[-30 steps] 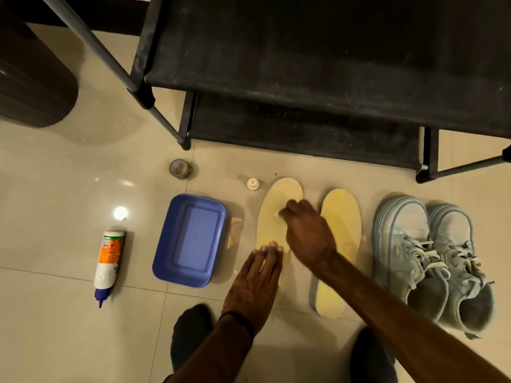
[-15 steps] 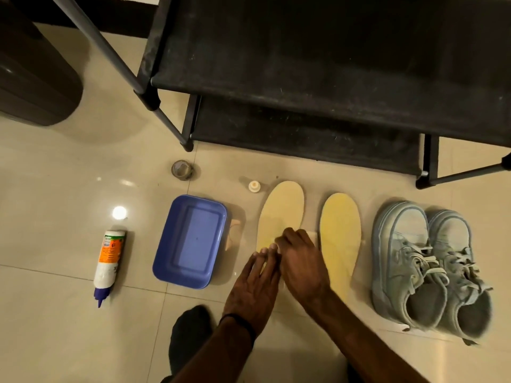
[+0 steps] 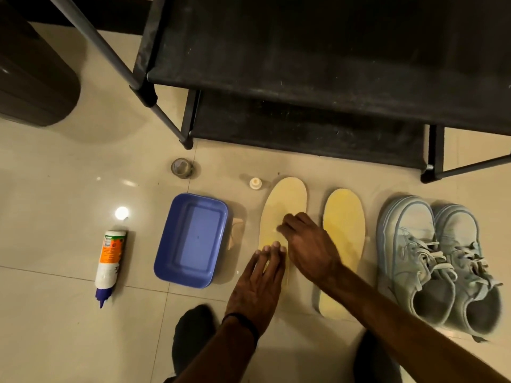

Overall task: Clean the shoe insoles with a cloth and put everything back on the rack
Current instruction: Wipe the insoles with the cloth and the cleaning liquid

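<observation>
Two pale yellow insoles lie side by side on the tiled floor, the left insole (image 3: 287,200) and the right insole (image 3: 344,219). My left hand (image 3: 257,288) lies flat with straight fingers, pressing down the heel half of the left insole. On the middle of that same insole sits my right hand (image 3: 307,247), its fingers curled over a small pale cloth that is almost wholly hidden beneath them. To the right stands a pair of light blue sneakers (image 3: 431,261), laces loose. The black shoe rack (image 3: 304,87) stands just behind.
A blue plastic tub (image 3: 190,239) sits left of the insoles. A white and orange bottle (image 3: 109,261) lies on the floor further left. A small white cap (image 3: 255,183) and a tape roll (image 3: 181,167) lie near the rack leg. A dark bin (image 3: 33,78) stands far left.
My right hand slid down the left insole toward my left hand's fingertips, then back up to its middle. My left hand stayed pressed on the heel end.
</observation>
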